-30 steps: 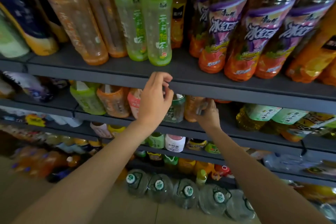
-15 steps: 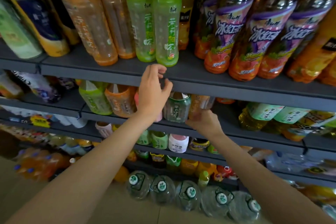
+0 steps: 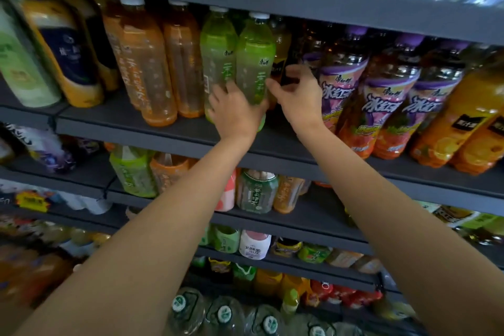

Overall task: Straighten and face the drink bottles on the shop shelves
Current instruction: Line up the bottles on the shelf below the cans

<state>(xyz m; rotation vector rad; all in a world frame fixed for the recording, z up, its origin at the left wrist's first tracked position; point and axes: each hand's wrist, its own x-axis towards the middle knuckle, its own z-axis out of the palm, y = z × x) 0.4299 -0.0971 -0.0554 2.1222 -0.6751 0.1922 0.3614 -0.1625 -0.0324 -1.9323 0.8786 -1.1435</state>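
Two tall green tea bottles stand side by side on a dark shelf (image 3: 163, 131). My left hand (image 3: 234, 113) grips the lower part of the right green bottle (image 3: 255, 60), fingers wrapped round its base. The left green bottle (image 3: 218, 49) touches it. My right hand (image 3: 297, 93) reaches in just right of that bottle, fingers spread and curved in front of a dark-labelled bottle (image 3: 281, 43) behind; I cannot tell if it touches anything.
Orange tea bottles (image 3: 147, 68) stand left of the green ones. Purple-labelled iced tea bottles (image 3: 381, 95) and orange juice bottles (image 3: 469, 123) crowd the right. Lower shelves hold small bottles (image 3: 256, 191); large water jugs (image 3: 223, 314) sit on the floor.
Both hands rose from the shelf below to the tall-bottle shelf. The left hand took hold of the right green bottle; the right hand let go of a small bottle and moved up beside it.
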